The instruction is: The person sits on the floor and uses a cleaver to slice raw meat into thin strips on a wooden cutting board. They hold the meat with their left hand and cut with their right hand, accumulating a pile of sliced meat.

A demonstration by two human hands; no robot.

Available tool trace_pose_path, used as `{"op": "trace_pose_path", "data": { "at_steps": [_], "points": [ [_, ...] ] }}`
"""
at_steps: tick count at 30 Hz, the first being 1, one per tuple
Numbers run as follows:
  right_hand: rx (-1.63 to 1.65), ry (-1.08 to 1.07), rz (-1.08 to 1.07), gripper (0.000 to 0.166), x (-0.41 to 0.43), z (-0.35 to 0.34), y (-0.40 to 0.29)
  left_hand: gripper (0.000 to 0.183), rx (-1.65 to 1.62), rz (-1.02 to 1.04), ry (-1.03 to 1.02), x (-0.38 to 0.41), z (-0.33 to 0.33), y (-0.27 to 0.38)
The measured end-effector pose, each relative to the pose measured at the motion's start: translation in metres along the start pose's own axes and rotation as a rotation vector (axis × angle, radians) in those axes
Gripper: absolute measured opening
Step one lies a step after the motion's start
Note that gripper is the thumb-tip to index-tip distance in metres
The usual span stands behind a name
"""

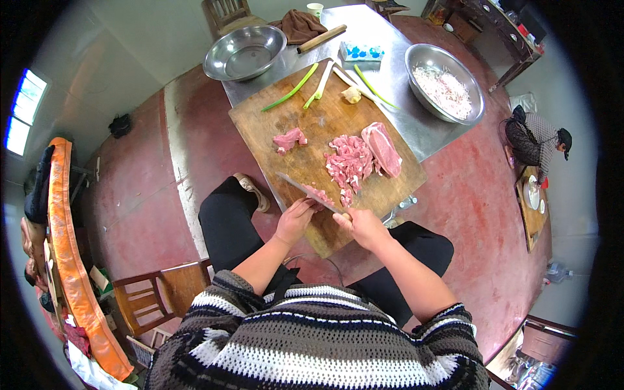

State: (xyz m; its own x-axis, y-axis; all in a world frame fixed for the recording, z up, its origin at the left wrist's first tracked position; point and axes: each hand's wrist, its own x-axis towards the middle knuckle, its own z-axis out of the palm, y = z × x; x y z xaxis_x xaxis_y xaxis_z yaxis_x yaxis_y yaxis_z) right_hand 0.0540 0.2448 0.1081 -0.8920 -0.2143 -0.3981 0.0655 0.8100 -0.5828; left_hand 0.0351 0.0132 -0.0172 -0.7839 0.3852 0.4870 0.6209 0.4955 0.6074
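My right hand is closed round the handle of a kitchen knife, whose blade points up and left over the near part of a wooden cutting board. Close against the blade, my left hand presses on meat at the board's near edge; its fingertips are partly hidden. Small cut pieces of raw meat lie along the blade. Farther up the board are a heap of sliced meat, a larger slab of meat and a small piece of meat. Scallions and a ginger piece lie at the far side.
The metal table holds an empty steel basin, a rolling pin, a tissue pack and a steel bowl of pale shreds. Another person bends over a low wooden table at right. A wooden chair stands at lower left.
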Motion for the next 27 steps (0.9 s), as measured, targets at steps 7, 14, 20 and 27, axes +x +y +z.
{"op": "trace_pose_path", "data": {
  "at_steps": [7, 14, 20, 27],
  "points": [
    [-0.043, -0.088, 0.052, 0.061, -0.039, -0.032, -0.014, 0.019, 0.029, -0.015, 0.045, -0.017, 0.015, -0.016],
    [-0.046, -0.093, -0.010, 0.059, -0.035, -0.019, -0.007, 0.018, 0.078, 0.036, 0.060, -0.014, 0.010, -0.013],
    [-0.032, -0.073, -0.039, 0.063, -0.002, 0.005, -0.007, 0.028, 0.136, 0.036, 0.001, -0.006, 0.003, -0.002],
    [0.016, -0.134, 0.033, 0.064, -0.039, -0.014, 0.020, 0.025, -0.129, -0.098, 0.004, -0.020, 0.017, -0.021]
  ]
}}
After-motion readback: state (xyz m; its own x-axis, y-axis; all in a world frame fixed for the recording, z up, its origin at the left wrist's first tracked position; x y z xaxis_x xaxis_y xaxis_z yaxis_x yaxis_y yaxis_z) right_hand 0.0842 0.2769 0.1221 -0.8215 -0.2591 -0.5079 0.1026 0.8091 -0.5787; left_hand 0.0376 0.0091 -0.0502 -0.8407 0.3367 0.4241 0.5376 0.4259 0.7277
